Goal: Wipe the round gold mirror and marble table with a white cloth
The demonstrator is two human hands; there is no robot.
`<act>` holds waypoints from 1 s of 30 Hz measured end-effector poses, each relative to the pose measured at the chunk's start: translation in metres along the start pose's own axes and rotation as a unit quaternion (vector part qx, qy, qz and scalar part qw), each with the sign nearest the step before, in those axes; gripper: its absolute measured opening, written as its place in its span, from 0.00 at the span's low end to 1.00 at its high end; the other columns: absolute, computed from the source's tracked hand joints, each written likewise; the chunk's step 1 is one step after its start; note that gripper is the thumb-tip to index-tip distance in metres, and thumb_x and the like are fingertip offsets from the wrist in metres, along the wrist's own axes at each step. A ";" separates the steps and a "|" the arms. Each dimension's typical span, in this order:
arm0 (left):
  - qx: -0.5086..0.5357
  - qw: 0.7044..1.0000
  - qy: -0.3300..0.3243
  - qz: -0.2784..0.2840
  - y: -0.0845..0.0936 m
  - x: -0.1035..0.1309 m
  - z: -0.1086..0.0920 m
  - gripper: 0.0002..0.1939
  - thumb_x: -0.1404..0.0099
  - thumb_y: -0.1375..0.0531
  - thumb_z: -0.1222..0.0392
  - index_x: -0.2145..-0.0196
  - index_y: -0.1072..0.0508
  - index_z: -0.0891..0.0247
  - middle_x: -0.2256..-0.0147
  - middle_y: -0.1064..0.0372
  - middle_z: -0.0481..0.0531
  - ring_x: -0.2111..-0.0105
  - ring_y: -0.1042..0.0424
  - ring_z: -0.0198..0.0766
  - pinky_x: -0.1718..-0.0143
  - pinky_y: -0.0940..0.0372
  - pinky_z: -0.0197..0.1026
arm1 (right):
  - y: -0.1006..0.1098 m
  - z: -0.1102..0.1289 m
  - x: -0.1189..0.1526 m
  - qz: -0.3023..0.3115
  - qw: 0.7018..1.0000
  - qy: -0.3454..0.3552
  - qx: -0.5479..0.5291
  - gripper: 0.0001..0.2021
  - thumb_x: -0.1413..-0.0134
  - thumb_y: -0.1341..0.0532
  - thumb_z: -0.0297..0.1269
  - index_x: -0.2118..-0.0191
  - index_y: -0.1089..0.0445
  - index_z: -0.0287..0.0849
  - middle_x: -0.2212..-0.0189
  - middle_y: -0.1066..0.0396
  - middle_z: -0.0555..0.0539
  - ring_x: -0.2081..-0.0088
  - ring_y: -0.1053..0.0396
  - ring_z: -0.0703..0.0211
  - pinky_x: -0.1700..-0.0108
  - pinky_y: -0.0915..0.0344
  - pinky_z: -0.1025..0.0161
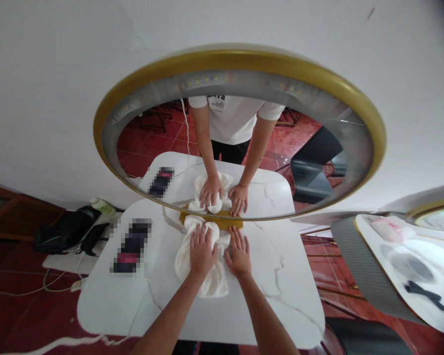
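Note:
A crumpled white cloth (214, 283) lies on the white marbled table (281, 296), near the foot of the mirror. My left hand (203, 250) rests on top of it, palm down, with its fingers stretched forward. Just to the right, my right hand (239, 252) is laid flat at the cloth's right edge, its fingertips by the gold base (225, 222) of the mirror. Neither hand is closed round anything. The large oval mirror (240, 59) with a gold rim shows both hands and the cloth in reflection.
A pixelated dark item (132, 245) lies on the table's left part. To the left are a black bag (64, 234) and cables near the floor. A black chair (366, 335) stands at the lower right, and a second white table (410, 276) with a mirror is farther right.

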State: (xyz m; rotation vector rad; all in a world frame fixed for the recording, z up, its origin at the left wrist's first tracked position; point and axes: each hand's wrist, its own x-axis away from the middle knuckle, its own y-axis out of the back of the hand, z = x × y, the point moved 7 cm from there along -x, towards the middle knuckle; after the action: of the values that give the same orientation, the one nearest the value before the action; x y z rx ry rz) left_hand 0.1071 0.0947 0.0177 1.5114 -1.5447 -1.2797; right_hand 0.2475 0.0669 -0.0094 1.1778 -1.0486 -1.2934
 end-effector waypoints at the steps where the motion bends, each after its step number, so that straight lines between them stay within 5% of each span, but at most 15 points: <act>1: 0.004 1.000 -0.003 0.002 0.000 0.001 -0.003 0.27 0.41 0.43 0.58 0.44 0.37 0.65 0.38 0.49 0.61 0.35 0.58 0.53 0.39 0.55 0.58 | 0.000 0.000 0.000 0.000 1.000 -0.001 0.001 0.37 0.45 0.51 0.33 0.33 0.71 0.40 0.33 0.63 0.47 0.33 0.66 0.56 0.35 0.63 0.49; 8: 0.014 1.000 -0.007 -0.006 0.002 -0.001 0.005 0.26 0.39 0.44 0.55 0.44 0.37 0.61 0.37 0.49 0.59 0.36 0.57 0.53 0.39 0.55 0.59 | 0.001 0.000 0.000 -0.006 1.000 0.004 0.004 0.37 0.45 0.51 0.33 0.33 0.72 0.41 0.33 0.63 0.47 0.33 0.65 0.56 0.35 0.62 0.49; 19: -0.028 0.996 0.056 -0.060 0.018 -0.010 0.073 0.27 0.38 0.47 0.56 0.42 0.40 0.63 0.38 0.48 0.62 0.36 0.55 0.54 0.40 0.54 0.61 | 0.002 0.001 0.000 0.001 1.000 0.001 0.010 0.37 0.44 0.53 0.33 0.33 0.75 0.43 0.33 0.65 0.49 0.33 0.66 0.57 0.34 0.63 0.50; 24: -0.032 0.996 0.060 -0.065 0.018 -0.008 0.068 0.26 0.38 0.47 0.57 0.42 0.40 0.65 0.38 0.48 0.63 0.36 0.56 0.54 0.40 0.53 0.60 | 0.001 0.001 -0.001 0.003 1.000 -0.001 0.008 0.37 0.44 0.53 0.33 0.33 0.74 0.43 0.33 0.65 0.49 0.33 0.66 0.57 0.34 0.64 0.49; 30: -0.022 0.999 0.035 -0.025 0.008 -0.005 0.037 0.25 0.38 0.46 0.59 0.43 0.38 0.65 0.39 0.45 0.62 0.35 0.58 0.52 0.39 0.54 0.59 | 0.000 0.001 -0.001 0.004 1.000 0.000 0.000 0.36 0.44 0.53 0.33 0.33 0.71 0.41 0.33 0.65 0.48 0.33 0.67 0.57 0.34 0.65 0.49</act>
State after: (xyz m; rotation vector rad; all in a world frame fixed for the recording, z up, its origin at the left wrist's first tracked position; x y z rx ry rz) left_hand 0.0708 0.1063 0.0137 1.5594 -1.4324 -1.2675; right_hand 0.2460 0.0676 -0.0093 1.1729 -1.0526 -1.2863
